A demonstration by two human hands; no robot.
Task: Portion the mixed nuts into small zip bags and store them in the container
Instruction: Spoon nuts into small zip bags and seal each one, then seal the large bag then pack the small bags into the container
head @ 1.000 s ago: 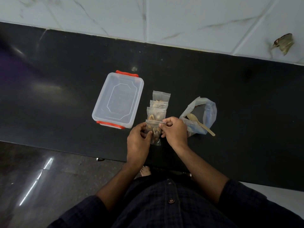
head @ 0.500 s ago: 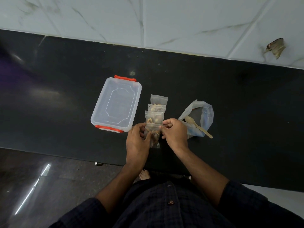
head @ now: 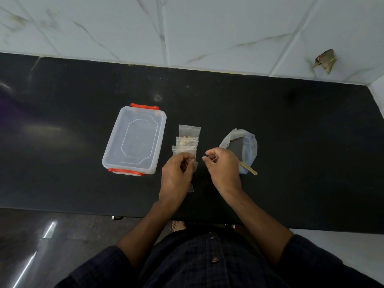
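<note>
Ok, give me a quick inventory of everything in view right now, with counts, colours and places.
container: one, clear with red clips, lid on, left on the counter.
filled zip bags: three visible, clear, overlapping in a row right of the container.
zip bag in hand: one, clear.
large plastic bag: one, clear, right, open.
spoon: one, wooden, on that bag.
counter: black.
left hand: holds the zip bag.
right hand: fingers curled, apart from the bag.
</note>
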